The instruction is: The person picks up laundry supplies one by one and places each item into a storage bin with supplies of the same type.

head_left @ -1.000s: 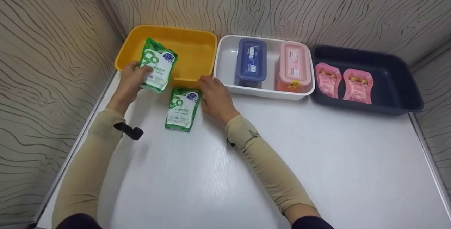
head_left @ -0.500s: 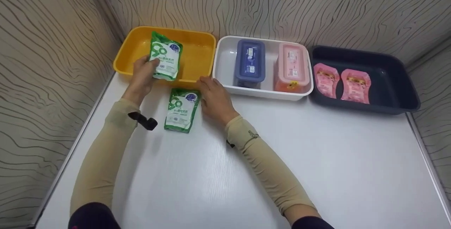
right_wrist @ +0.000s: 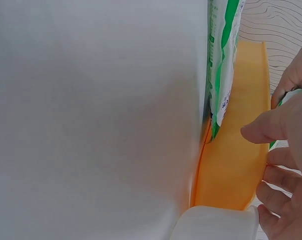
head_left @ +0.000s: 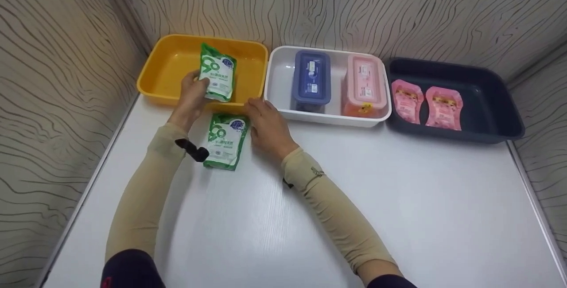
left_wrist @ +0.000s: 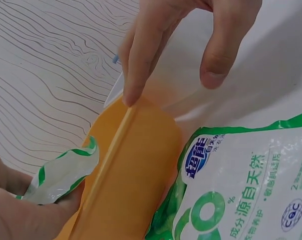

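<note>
My left hand (head_left: 192,98) grips the lower left edge of a green and white laundry detergent pouch (head_left: 218,77), thumb on its front. The pouch leans upright over the front part of the yellow bin (head_left: 170,68). Fingertips of my right hand (head_left: 271,129) rest on that bin's front right rim, with the thumb held apart, as the left wrist view shows. A second, matching pouch (head_left: 225,145) lies flat on the table just in front of the bin, between my hands. Its blue logo and printed front fill the lower right of the left wrist view.
Right of the yellow bin stands a white bin (head_left: 283,73) holding a blue lidded box (head_left: 312,77) and a pink lidded box (head_left: 366,79). Further right, a dark blue bin (head_left: 491,102) holds two pink pouches (head_left: 444,108). Patterned walls (head_left: 319,9) rise close behind the bins.
My left hand has carried the pouch rightward and further over the yellow bin. My right hand stays at the rim. The pouch on the table lies as before.
</note>
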`<state>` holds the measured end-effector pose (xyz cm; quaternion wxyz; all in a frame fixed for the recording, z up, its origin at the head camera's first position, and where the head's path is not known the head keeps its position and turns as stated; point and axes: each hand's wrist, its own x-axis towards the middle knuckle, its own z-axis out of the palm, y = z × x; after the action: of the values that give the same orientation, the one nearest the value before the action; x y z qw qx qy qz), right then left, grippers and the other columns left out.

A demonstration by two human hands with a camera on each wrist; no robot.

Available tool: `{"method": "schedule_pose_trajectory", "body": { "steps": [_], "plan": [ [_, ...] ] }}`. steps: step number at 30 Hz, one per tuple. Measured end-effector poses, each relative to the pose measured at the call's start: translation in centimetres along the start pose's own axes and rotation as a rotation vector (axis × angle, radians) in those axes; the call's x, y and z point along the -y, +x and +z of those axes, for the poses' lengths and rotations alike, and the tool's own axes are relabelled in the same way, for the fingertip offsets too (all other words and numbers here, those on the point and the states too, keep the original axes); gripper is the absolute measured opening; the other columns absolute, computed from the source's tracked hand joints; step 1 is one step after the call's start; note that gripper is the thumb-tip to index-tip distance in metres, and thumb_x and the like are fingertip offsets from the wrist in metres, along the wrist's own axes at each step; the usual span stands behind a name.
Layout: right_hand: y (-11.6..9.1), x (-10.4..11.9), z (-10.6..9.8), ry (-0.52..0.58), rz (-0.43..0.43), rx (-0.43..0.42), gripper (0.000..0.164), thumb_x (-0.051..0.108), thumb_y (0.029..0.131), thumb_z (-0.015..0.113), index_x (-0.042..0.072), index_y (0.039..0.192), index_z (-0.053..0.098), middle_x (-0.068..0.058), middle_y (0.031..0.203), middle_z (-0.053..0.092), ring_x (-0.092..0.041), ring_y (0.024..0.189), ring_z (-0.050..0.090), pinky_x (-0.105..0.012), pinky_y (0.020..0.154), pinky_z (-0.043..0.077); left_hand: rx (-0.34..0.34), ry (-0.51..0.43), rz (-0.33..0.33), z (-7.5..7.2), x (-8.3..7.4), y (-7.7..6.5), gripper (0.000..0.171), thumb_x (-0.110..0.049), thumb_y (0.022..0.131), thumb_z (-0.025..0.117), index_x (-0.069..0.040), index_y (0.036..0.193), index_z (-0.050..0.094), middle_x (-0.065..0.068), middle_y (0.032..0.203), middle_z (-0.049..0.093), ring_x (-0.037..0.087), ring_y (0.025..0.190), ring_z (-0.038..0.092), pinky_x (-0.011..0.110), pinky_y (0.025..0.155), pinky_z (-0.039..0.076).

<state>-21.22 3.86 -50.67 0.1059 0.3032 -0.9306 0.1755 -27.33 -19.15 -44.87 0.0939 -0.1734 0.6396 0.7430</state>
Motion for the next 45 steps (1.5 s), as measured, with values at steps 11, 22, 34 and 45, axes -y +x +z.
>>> {"method": "schedule_pose_trajectory", "body": {
  "steps": [11,22,34,45],
  "plan": [
    [-0.2,0.1,0.3,-0.006,-0.029,-0.054,0.055,-0.004,0.092,0.062,0.006,0.146,0.059,-0.012,0.153,0.056,-0.031,0.143,0.055,-0.044,0.13,0.035,0.057,0.052,0.022,1.2,0.6,1.0,0.057,-0.014,0.114,0.036,-0.012,0.168,0.015,0.019,0.163,0.039,0.029,0.14,0.051,0.042,0.114,0.053],
    [-0.1,0.5,0.2,0.002,-0.027,-0.069,0.059,-0.007,0.088,0.06,0.005,0.146,0.059,-0.013,0.15,0.057,-0.03,0.143,0.055,-0.044,0.13,0.035,0.087,0.23,-0.009,2.7,0.5,1.7,0.058,-0.016,0.113,0.042,-0.01,0.166,0.02,0.019,0.158,0.043,0.031,0.134,0.054,0.044,0.109,0.054],
    [0.1,0.2,0.2,-0.012,0.002,-0.027,0.06,-0.004,0.092,0.06,0.005,0.151,0.055,-0.011,0.155,0.054,-0.029,0.145,0.053,-0.041,0.131,0.032,0.151,0.338,0.034,3.8,0.9,2.4,0.055,-0.015,0.112,0.043,-0.008,0.163,0.024,0.021,0.154,0.045,0.033,0.129,0.057,0.043,0.105,0.055],
    [0.0,0.3,0.1,-0.038,-0.003,-0.026,0.059,-0.004,0.091,0.061,0.006,0.149,0.055,-0.01,0.153,0.054,-0.029,0.143,0.055,-0.04,0.131,0.032,0.132,0.672,0.097,4.8,1.2,2.3,0.055,-0.004,0.106,0.045,0.004,0.159,0.035,0.024,0.152,0.05,0.035,0.129,0.052,0.048,0.117,0.048]
  ]
}}
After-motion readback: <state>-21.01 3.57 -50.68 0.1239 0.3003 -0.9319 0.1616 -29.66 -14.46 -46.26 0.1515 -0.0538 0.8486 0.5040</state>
